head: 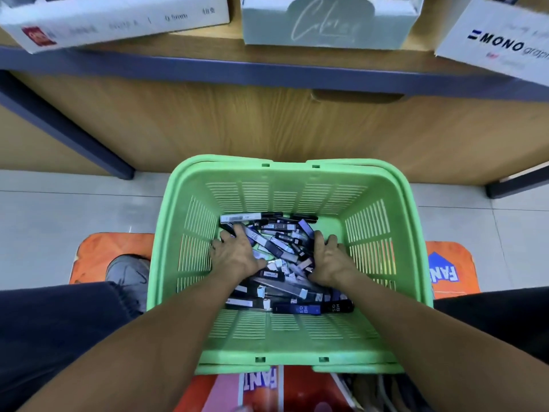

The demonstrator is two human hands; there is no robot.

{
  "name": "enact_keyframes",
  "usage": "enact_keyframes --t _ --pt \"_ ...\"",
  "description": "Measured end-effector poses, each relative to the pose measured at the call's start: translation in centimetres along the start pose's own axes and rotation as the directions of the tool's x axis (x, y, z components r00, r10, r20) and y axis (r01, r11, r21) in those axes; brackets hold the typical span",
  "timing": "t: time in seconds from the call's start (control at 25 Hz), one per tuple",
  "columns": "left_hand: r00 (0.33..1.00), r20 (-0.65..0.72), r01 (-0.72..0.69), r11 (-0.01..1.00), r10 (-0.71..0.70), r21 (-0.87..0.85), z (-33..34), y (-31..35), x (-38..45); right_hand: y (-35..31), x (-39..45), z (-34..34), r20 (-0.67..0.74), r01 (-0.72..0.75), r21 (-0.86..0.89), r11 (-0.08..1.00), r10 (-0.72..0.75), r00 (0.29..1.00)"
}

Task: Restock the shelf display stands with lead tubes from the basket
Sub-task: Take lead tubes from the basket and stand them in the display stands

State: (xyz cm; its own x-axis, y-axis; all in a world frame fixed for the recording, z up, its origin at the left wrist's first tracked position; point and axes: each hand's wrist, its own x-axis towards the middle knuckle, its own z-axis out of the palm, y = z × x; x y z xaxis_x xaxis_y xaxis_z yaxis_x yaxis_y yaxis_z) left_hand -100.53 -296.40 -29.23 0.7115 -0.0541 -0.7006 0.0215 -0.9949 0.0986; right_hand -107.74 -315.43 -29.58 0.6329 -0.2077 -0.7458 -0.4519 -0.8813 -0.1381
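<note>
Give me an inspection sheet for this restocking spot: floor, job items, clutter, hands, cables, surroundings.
Surface: pale tiled floor; orange mat under the basket.
Job's things: green basket on the mat, a loose pile of lead tubes in its bottom; three display boxes on the shelf, white at left, pale green in the middle, white MONO box at right.
Clutter: nothing seen.
Grips: left hand and right hand both down in the pile, fingers curled among the tubes; a firm hold cannot be told.
Cables: grey cords below the basket's near edge.
Surroundings: wooden shelf front, grey shoe.
</note>
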Motion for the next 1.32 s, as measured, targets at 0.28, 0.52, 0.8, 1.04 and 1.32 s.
enact_keyframes --t 0.28,0.52,0.8,1.04,1.32 --pt "0.998 0.026 -0.036 0.926 0.049 -0.376 1.7 0.7 0.2 -1.2 0.8 0.1 0.012 -0.032 0.222 0.974 0.030 0.999" --pt "0.982 0.154 -0.013 0.863 0.106 -0.506 2.0 2.3 0.2 -1.5 1.2 -0.6 0.075 -0.112 0.525 0.844 0.085 0.994" --pt "0.954 0.285 0.153 0.665 0.093 -0.731 1.1 3.5 0.1 -3.5 -0.3 -1.4 0.158 -0.118 0.811 0.573 -0.019 0.987" --pt "0.968 0.251 0.236 0.408 -0.018 -0.882 1.7 3.7 -0.1 -3.4 0.1 -0.7 0.236 -0.161 0.923 0.349 -0.184 0.954" --pt "0.957 0.283 0.291 0.185 -0.066 -0.939 1.2 3.6 -0.9 -1.3 -0.4 -1.5 0.268 -0.171 0.935 0.312 -0.302 0.915"
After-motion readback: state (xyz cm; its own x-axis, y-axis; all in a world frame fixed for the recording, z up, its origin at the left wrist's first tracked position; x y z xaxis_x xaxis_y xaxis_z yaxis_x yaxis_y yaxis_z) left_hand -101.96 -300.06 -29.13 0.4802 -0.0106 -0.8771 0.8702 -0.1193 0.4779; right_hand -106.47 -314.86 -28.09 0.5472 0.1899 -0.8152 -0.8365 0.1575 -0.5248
